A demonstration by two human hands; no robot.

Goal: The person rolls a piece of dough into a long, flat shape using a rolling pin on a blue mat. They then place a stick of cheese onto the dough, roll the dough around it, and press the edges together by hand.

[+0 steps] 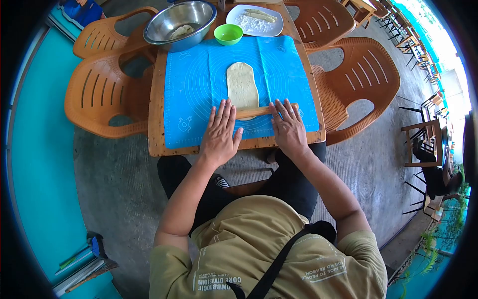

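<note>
A long flat oval of rolled dough (242, 87) lies on the blue silicone mat (191, 94). Across its near end rests a wooden rolling pin (254, 112). My left hand (220, 130) lies flat over the pin's left end, fingers stretched out and pointing away from me. Over the right end, my right hand (289, 127) is laid the same way, its fingers extended. Neither hand wraps round the pin; both press on it from above.
At the table's far side stand a steel bowl (164, 22) with dough (182, 31) inside, a green bowl (228, 34) and a white plate (275, 27) with flour and dough strips. Orange chairs (107, 89) flank the wooden table (157, 119).
</note>
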